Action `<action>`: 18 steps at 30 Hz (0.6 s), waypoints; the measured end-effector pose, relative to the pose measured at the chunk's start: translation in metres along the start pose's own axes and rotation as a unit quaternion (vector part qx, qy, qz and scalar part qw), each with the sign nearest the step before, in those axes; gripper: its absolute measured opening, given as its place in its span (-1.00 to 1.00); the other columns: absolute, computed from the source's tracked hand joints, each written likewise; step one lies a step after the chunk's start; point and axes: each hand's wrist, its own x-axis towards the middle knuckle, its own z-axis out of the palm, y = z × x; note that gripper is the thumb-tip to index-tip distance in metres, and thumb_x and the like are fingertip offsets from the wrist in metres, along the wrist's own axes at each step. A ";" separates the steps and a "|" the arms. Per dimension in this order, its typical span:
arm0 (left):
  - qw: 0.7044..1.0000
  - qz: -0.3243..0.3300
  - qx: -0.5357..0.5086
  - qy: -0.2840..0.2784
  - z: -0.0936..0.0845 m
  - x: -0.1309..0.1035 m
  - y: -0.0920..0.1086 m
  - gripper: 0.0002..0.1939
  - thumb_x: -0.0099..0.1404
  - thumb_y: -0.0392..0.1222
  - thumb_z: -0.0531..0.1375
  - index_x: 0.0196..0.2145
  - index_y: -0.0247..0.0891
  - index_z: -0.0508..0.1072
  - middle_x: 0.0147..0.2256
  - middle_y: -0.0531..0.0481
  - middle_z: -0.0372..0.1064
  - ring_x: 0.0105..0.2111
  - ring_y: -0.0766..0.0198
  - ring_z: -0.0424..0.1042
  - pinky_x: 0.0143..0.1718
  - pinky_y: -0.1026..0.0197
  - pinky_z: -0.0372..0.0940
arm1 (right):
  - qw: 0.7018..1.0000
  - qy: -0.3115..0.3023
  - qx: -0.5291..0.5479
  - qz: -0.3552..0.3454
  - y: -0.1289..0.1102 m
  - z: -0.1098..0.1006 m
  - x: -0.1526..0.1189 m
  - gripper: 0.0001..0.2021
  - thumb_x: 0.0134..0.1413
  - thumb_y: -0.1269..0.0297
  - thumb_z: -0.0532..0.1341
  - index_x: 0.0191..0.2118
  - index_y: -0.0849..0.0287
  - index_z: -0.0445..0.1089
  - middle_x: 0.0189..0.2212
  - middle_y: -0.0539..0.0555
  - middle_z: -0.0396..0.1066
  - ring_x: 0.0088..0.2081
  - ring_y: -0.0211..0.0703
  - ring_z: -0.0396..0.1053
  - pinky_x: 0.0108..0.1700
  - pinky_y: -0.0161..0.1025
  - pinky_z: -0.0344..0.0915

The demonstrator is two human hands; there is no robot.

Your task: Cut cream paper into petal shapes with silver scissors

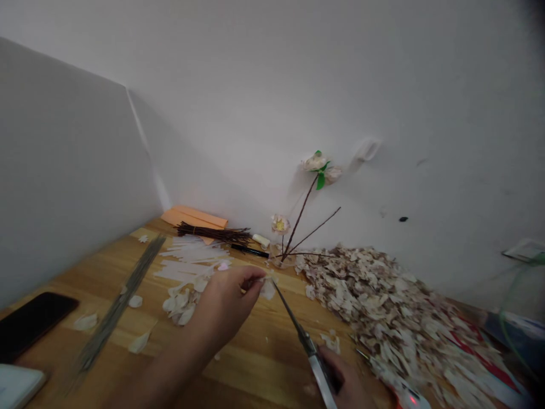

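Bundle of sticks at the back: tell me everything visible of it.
The bundle is thin, dark brown sticks, material unclear, tied by a pale band left of its middle. It lies flat, ends uneven, partly over orange paper on the wooden table. A black pen lies near its right end. Neither the left hand nor right hand touches it.

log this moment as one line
left hand: pinching petal | right hand: holding tool, tip at petal | petal pile: on table, right side
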 end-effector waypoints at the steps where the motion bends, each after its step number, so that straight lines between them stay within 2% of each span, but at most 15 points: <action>1: 1.000 -0.001 -0.003 0.000 0.000 0.000 0.000 -0.78 0.16 -0.20 0.08 -0.32 -0.20 0.53 -0.46 0.05 0.51 -0.47 0.30 0.44 -0.42 0.31 0.24 | 1.000 0.007 0.000 -0.001 -0.002 0.000 -0.001 -0.38 -0.37 0.01 0.25 -0.13 0.34 0.43 -0.24 0.25 0.47 -0.22 0.08 0.40 -0.17 -0.19 0.27; 3: 1.000 0.001 -0.011 0.001 0.000 0.000 -0.001 -0.78 0.15 -0.20 0.09 -0.34 -0.20 0.53 -0.46 0.05 0.51 -0.47 0.29 0.44 -0.43 0.30 0.24 | 1.000 0.003 -0.012 -0.002 -0.009 0.000 -0.004 -0.43 -0.36 -0.03 0.24 -0.21 0.30 0.45 -0.36 0.20 0.48 -0.33 0.04 0.40 -0.26 -0.19 0.28; 7: 0.999 -0.012 -0.051 0.010 0.002 0.001 -0.006 -0.76 0.13 -0.21 0.09 -0.28 -0.21 0.51 -0.47 0.02 0.49 -0.48 0.27 0.44 -0.46 0.29 0.27 | 0.999 0.020 -0.026 -0.007 -0.018 -0.001 -0.005 -0.45 -0.35 -0.14 0.20 -0.32 0.26 0.46 -0.49 0.14 0.43 -0.43 -0.02 0.35 -0.36 -0.22 0.23; 12: 0.982 -0.053 -0.179 0.013 0.008 0.004 -0.009 -0.70 0.09 -0.20 0.12 -0.18 -0.21 0.45 -0.42 0.00 0.46 -0.49 0.29 0.42 -0.48 0.27 0.33 | 1.000 -0.007 -0.001 -0.027 -0.016 0.000 -0.003 -0.60 -0.33 -0.10 0.19 -0.49 0.17 0.39 -0.61 0.00 0.32 -0.53 -0.16 0.25 -0.48 -0.31 0.13; 15: 0.962 -0.086 -0.257 0.010 0.011 0.005 -0.007 -0.73 0.09 -0.13 0.14 -0.24 -0.26 0.44 -0.51 0.04 0.38 -0.52 0.30 0.37 -0.51 0.26 0.36 | 1.000 -0.010 0.013 -0.013 -0.014 0.001 -0.002 -0.61 -0.34 -0.04 0.20 -0.41 0.18 0.41 -0.60 0.02 0.35 -0.52 -0.14 0.28 -0.45 -0.28 0.18; 18: 0.951 -0.094 -0.292 0.018 0.013 0.005 -0.007 -0.77 0.07 -0.11 0.16 -0.33 -0.28 0.43 -0.52 0.04 0.34 -0.50 0.30 0.35 -0.52 0.26 0.38 | 1.000 -0.026 0.014 0.002 -0.012 0.000 -0.002 -0.56 -0.34 0.02 0.22 -0.28 0.20 0.45 -0.49 0.08 0.43 -0.40 -0.05 0.36 -0.30 -0.23 0.26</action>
